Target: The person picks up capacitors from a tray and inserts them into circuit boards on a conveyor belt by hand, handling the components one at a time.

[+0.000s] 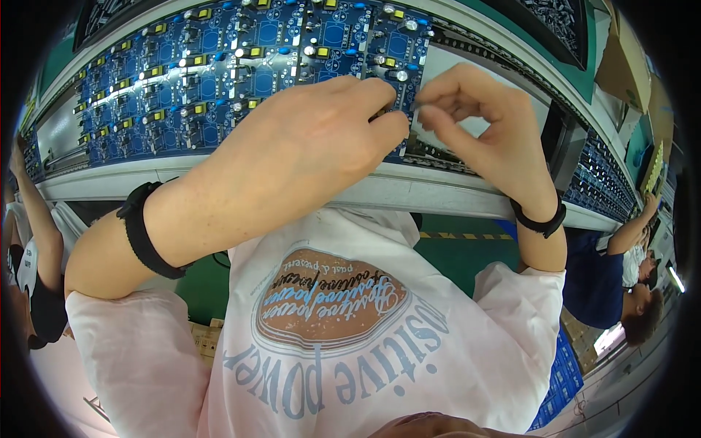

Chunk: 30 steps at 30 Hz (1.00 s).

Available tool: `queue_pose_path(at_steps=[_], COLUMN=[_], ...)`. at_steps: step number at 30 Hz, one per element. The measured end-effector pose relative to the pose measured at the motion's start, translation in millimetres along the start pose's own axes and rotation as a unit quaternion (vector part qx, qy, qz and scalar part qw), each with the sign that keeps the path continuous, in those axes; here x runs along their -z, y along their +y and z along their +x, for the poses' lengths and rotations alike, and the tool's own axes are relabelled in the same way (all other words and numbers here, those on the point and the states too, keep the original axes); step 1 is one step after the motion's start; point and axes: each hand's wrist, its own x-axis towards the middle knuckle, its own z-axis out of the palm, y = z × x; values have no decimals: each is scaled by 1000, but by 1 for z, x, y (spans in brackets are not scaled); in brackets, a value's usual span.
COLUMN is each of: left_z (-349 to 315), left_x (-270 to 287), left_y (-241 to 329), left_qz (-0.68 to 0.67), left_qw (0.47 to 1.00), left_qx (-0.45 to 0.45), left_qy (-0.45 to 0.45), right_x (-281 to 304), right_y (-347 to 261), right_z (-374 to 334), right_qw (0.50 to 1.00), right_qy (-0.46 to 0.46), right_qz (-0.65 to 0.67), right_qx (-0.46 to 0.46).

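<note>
A panel of blue circuit boards (208,80) lies ahead of me, populated with yellow-topped parts, silver round cans and small blue parts. My left hand (328,135) reaches over its near right portion, thumb and index finger drawn together at the panel's right edge. Whatever sits between those fingertips is hidden. Just to the right, my right hand (493,124) is curled, with thumb and index finger bent toward each other in a ring. Its fingertips are slightly blurred and face the left hand's, a small gap apart. I cannot make out anything in them.
A metal conveyor rail (438,191) runs along my side, with a chain track (504,55) beyond the panel. More blue boards (599,175) lie farther right. A black bin (551,22) of small parts and a cardboard box (624,62) stand far right. Other people work at both sides.
</note>
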Motion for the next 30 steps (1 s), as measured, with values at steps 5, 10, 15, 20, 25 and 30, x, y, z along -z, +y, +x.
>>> queue_pose_path(at_steps=[5, 10, 15, 20, 25, 30], left_z=[0, 0, 0, 1, 1, 1], left_x=[0, 0, -1, -1, -1, -2], left_y=[2, 3, 4, 4, 5, 5], left_qz=[11, 17, 27, 28, 23, 16], left_qw=[1000, 1000, 1000, 1000, 1000, 1000], left_qx=[-1, 5, 6, 10, 16, 18], left_qy=[-1, -6, -3, -6, -12, -14], right_x=[-1, -2, -2, -1, 1, 3], right_y=[8, 13, 14, 13, 13, 8], right_z=[5, 8, 9, 9, 9, 8], right_qw=[999, 998, 998, 997, 992, 981], right_qy=[38, 57, 58, 62, 61, 33], right_qz=[-3, -8, -22, -41, -89, -183], right_qx=[3, 8, 4, 23, 68, 60])
